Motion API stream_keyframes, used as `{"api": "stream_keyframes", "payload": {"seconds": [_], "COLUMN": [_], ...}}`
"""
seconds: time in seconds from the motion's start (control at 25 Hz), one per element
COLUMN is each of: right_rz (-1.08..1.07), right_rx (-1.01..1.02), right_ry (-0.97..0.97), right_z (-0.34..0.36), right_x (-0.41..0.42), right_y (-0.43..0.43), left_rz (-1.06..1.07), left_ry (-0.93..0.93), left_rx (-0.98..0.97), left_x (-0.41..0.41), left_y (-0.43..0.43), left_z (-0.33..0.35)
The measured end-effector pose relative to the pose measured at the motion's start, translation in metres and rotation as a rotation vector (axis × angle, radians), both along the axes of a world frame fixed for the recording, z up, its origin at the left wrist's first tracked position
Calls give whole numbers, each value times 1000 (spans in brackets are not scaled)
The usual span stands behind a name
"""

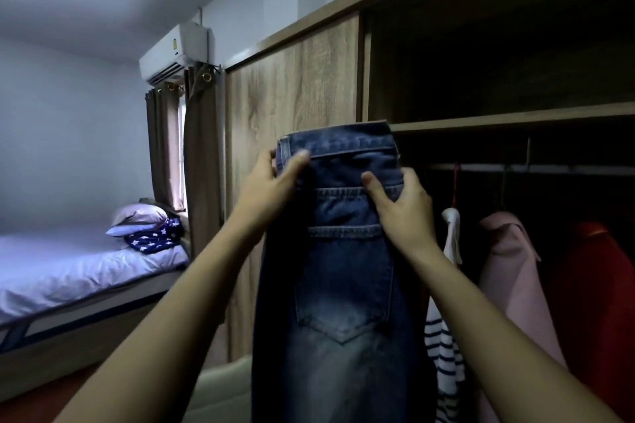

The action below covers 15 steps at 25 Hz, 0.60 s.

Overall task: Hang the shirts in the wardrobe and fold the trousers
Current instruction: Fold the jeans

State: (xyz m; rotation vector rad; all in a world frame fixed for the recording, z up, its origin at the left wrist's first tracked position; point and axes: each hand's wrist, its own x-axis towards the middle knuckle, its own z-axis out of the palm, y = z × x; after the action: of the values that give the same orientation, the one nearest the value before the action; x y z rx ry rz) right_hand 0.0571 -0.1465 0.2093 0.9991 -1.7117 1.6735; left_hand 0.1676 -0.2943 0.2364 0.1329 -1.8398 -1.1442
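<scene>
A pair of blue denim jeans (343, 285) hangs lengthwise in front of me, held up by the waistband, back pocket facing me. My left hand (275, 178) pinches the waistband's left edge. My right hand (402, 206) grips the right side just below the waistband. Behind the jeans stands the open wooden wardrobe (295, 86). On its rail (549, 169) hang a white and navy striped shirt (443, 347), a pink shirt (512, 271) and a red garment (594, 285).
The wardrobe's sliding door (292, 182) stands shut to the left of the opening, with a dark shelf (515, 118) above the rail. A bed (68, 271) with pillows and a star-patterned cloth (154, 237) lies at left. Brown curtains (199, 154) and an air conditioner (175, 51) are beyond it.
</scene>
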Motion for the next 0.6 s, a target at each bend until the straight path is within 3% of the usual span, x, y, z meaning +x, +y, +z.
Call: {"api": "stream_keyframes", "payload": {"seconds": [0.12, 0.32, 0.44, 0.52, 0.6], "right_rz": [-41, 399, 261, 116, 173], "right_rx": [68, 171, 308, 289, 213], "right_ry": [-5, -142, -82, -89, -193], "right_z": [1, -14, -101, -134, -137], "right_x": [-5, -20, -31, -33, -30], "right_y": [-4, 35, 42, 45, 48], "left_rz": [313, 176, 166, 128, 100], "left_ry": [67, 365, 402, 359, 328], "left_rx": [-161, -69, -74, -56, -51], "left_x": [-6, -8, -12, -18, -22], "left_y": [4, -7, -24, -28, -25], "left_z": [-21, 8, 17, 17, 16]}}
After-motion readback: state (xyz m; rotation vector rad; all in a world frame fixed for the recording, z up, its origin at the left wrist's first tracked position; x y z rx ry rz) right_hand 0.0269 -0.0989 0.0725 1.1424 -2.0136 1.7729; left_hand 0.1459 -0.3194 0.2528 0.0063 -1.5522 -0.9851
